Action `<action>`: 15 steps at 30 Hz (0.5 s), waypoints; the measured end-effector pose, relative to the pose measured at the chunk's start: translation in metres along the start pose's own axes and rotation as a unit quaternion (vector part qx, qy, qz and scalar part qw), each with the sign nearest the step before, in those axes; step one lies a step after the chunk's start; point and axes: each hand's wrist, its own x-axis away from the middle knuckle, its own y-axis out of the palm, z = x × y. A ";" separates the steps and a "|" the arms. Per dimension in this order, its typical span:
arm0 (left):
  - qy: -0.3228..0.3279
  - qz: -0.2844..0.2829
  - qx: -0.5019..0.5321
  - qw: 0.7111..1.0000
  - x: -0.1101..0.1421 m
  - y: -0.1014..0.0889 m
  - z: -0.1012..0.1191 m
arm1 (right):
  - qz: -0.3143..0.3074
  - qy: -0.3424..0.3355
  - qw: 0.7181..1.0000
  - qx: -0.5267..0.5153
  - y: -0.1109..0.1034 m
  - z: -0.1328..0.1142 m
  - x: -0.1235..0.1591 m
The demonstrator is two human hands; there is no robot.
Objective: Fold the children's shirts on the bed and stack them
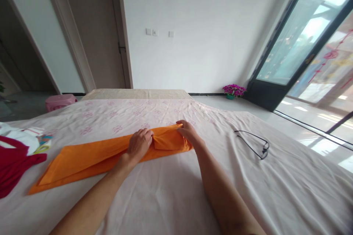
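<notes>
An orange piece of clothing [96,154], folded into a long strip, lies across the pale flowered sheet [171,191]. My left hand [140,142] rests near its middle, fingers curled onto the cloth, with a fold pinched up beside them. At the strip's right end, my right hand [189,132] grips the far edge, its thumb over the fabric and the fingers partly hidden. Between both hands a smaller flap is turned over on top. The left end of the strip is flat and slants toward me.
Red clothing [16,165] and white clothing [19,137] lie in a heap at the left. Black-framed glasses [264,150] rest on the sheet at the right. Beyond the bed stand a pink stool [60,101] and a pot of purple flowers [234,90].
</notes>
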 end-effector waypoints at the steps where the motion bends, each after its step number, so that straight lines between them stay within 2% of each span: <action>1: -0.019 0.009 0.000 1.000 -0.002 0.000 -0.002 | -0.013 -0.001 0.998 -0.060 0.000 0.001 -0.002; 3: -0.052 0.023 -0.003 0.998 -0.008 -0.002 -0.007 | -0.026 0.008 0.988 -0.153 0.001 0.001 -0.007; 6: -0.079 0.030 -0.017 0.996 -0.018 -0.008 -0.013 | 0.000 0.030 0.975 -0.222 0.006 -0.001 -0.012; 9: -0.114 0.006 -0.017 0.993 -0.026 -0.015 -0.014 | 0.025 0.037 0.959 -0.279 0.011 -0.005 -0.016; 12: -0.169 -0.031 0.015 0.985 -0.031 -0.019 -0.012 | 0.041 0.013 0.941 -0.336 0.014 -0.009 -0.018; 15: -0.192 -0.026 0.090 0.977 -0.033 -0.019 -0.011 | 0.041 -0.019 0.929 -0.368 0.015 -0.012 -0.017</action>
